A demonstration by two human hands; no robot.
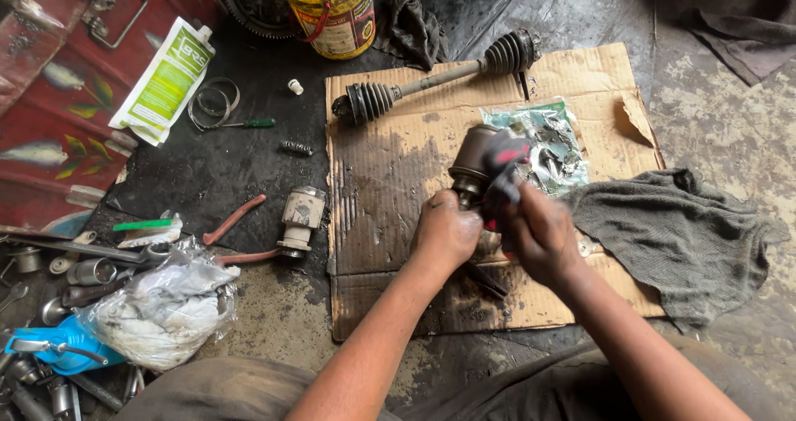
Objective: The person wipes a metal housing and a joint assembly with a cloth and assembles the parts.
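Note:
My left hand [445,232] grips the lower end of a greasy metal joint housing [473,157] held over a stained cardboard sheet [390,181]. My right hand [539,232] presses a dark red-and-black rag [503,166] against the housing's side. A drive shaft with two black ribbed rubber boots [439,77] lies across the cardboard's far edge. A torn clear plastic packet [549,143] lies just behind the housing.
A grey cloth [672,239] lies right of the cardboard. On the left are a white-and-green tube [166,79], metal clamp rings [214,102], a small screwdriver [249,123], red-handled pliers [236,218], a cylindrical metal part [298,218], a plastic bag [166,305] and several sockets [83,272]. A yellow bucket [332,11] stands at the back.

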